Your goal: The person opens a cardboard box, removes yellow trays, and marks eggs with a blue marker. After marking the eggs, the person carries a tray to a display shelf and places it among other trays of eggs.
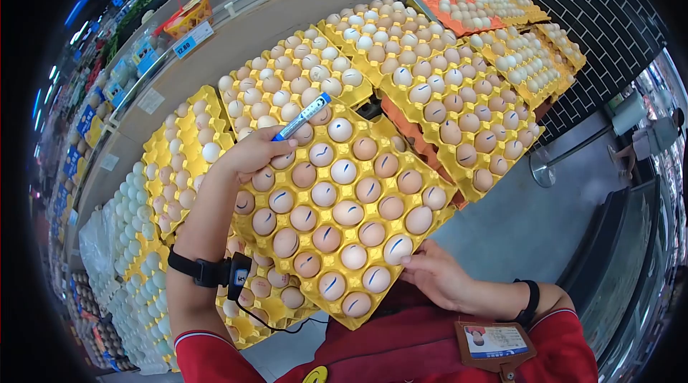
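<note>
A yellow egg tray (390, 141) full of eggs is tilted in front of my body, above other trays. Most of its eggs, such as this egg (327, 238), carry a short blue pen stroke. My left hand (252, 157) is closed at the tray's far left edge, with a blue and white marker pen (304, 114) sticking out from its fingers. My right hand (438, 277) is closed on the near right edge, thumb on top beside a marked egg and the other fingers hidden under the tray.
More yellow egg trays (459, 189) are stacked behind and to the right, many with marked eggs. Pale bluish eggs (136, 204) lie at left. A shelf ledge (236, 32) with price tags runs along the back. Grey floor (534, 214) shows at right, beside a dark counter (616, 240).
</note>
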Demonstrator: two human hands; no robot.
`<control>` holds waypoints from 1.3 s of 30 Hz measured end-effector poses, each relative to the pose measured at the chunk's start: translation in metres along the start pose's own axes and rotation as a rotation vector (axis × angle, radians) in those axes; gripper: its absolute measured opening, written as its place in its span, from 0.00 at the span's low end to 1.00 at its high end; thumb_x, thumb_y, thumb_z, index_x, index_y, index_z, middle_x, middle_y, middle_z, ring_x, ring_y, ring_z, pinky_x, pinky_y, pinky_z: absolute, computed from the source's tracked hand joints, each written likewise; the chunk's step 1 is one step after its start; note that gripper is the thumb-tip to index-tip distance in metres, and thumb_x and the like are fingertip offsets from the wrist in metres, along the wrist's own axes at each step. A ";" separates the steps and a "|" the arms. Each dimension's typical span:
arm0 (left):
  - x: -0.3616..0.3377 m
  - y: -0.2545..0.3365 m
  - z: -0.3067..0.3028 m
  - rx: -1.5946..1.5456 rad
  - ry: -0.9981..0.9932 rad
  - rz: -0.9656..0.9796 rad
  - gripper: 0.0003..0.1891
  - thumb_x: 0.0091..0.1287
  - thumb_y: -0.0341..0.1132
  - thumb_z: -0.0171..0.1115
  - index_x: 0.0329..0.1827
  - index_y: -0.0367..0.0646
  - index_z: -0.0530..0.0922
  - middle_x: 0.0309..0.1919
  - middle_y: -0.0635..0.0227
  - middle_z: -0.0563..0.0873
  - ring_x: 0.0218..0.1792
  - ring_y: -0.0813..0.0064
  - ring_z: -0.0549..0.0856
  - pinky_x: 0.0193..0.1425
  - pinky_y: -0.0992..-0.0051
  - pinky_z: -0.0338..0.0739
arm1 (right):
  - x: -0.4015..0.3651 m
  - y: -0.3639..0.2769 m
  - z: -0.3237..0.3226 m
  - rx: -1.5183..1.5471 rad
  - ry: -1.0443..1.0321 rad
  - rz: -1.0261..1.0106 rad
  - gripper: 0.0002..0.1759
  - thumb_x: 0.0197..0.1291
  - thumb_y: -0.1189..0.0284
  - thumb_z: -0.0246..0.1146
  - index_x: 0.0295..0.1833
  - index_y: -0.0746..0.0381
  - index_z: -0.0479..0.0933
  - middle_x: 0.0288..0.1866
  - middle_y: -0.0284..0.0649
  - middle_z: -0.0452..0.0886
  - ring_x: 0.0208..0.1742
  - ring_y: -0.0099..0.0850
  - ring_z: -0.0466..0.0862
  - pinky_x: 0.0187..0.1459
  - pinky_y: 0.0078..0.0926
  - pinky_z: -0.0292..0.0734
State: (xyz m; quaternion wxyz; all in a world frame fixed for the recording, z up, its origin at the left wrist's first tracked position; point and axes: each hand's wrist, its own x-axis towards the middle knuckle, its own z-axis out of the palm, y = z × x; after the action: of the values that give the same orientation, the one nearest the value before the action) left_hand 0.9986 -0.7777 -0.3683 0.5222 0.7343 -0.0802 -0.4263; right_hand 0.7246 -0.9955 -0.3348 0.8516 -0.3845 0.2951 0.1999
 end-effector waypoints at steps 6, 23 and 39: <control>0.030 0.012 0.028 0.172 -0.150 0.033 0.19 0.64 0.38 0.61 0.58 0.46 0.75 0.37 0.78 0.77 0.36 0.88 0.70 0.35 0.86 0.66 | -0.017 0.030 -0.013 0.134 -0.156 0.184 0.28 0.62 0.75 0.56 0.66 0.61 0.57 0.65 0.39 0.66 0.65 0.31 0.68 0.64 0.38 0.64; 0.091 -0.005 0.055 0.158 -0.064 0.049 0.14 0.66 0.40 0.58 0.49 0.44 0.75 0.21 0.82 0.68 0.19 0.89 0.61 0.18 0.83 0.53 | 0.018 0.016 -0.076 -0.020 -0.117 0.099 0.28 0.63 0.71 0.56 0.66 0.61 0.57 0.64 0.41 0.67 0.63 0.30 0.69 0.63 0.35 0.62; 0.073 0.052 0.207 -0.653 -0.013 0.052 0.12 0.69 0.40 0.56 0.50 0.45 0.73 0.34 0.76 0.75 0.36 0.80 0.75 0.41 0.77 0.69 | 0.093 -0.304 -0.209 -1.194 0.560 -0.558 0.24 0.61 0.60 0.60 0.55 0.67 0.73 0.36 0.34 0.77 0.37 0.24 0.75 0.37 0.20 0.73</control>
State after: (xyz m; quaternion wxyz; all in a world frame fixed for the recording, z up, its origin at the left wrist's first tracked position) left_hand 0.9138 -0.9865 -0.3836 0.7403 0.5231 0.0388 -0.4205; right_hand 0.8940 -1.3359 -0.3433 0.4072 -0.8830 0.2335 -0.0044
